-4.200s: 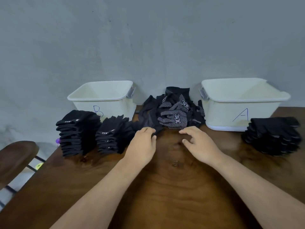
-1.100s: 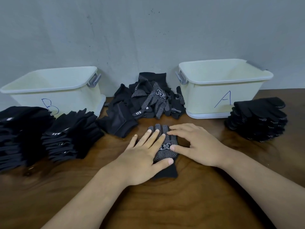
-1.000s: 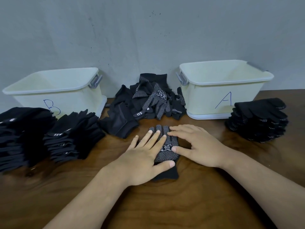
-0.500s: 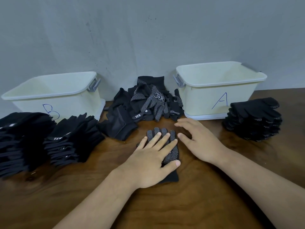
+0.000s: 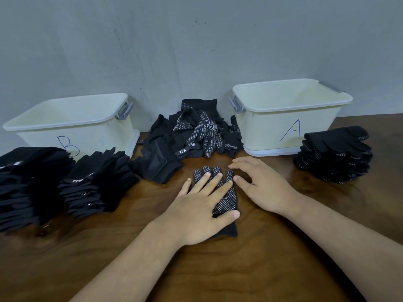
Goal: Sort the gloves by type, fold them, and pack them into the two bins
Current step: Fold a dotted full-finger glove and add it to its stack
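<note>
A black glove with white dots (image 5: 226,199) lies flat on the wooden table, fingers pointing away from me. My left hand (image 5: 200,208) presses on it with straight, spread fingers. My right hand (image 5: 259,184) rests on the table just right of the glove, fingers loosely bent and fingertips near the glove's little finger. An unsorted pile of black gloves (image 5: 192,136) sits against the wall between bin B (image 5: 72,125) and bin A (image 5: 285,114). Both bins look empty.
Two stacks of plain black gloves (image 5: 98,182) (image 5: 28,182) stand at the left in front of bin B. A stack of dotted gloves (image 5: 335,153) stands right of bin A. A grey wall closes the back of the table (image 5: 239,269).
A dotted glove was pulled from the pile and laid flat in front of me. Over the last second my right hand slid off the glove to its right side; the left hand stays pressed on it.
</note>
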